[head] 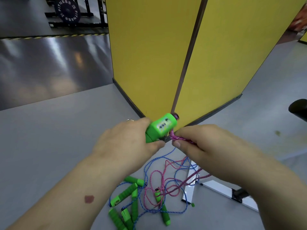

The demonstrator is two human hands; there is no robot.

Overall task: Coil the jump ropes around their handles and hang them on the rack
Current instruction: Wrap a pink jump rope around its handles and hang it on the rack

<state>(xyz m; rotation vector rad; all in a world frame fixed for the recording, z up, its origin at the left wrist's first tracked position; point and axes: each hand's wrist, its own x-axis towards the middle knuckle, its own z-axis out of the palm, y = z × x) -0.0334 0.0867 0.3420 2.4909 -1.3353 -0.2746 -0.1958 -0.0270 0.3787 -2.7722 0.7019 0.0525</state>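
Head view: a person stands over a grey gym floor, hands raised in front of a yellow folding partition.
Left hand: fingers curled round a bright green plastic jump-rope handle with a small counter window, held level.
Right hand: thumb and fingers pinching a bunch of pink braided cord just beside the handle's end — the cord trails from there to the floor.
Floor pile: further green foam-grip handles lying in a tangle of blue braided cord and pink cord, near the person's feet.
Rack: a white metal frame lies on the floor beside the pile; whether this is the hanging rack, I cannot tell.
Stage: judged as early coiling of the first rope.
Risk: the trailing pink cord crosses the blue loops — pulling it in may drag a knot or lift other handles; a slack pinch would let the turns spring off.
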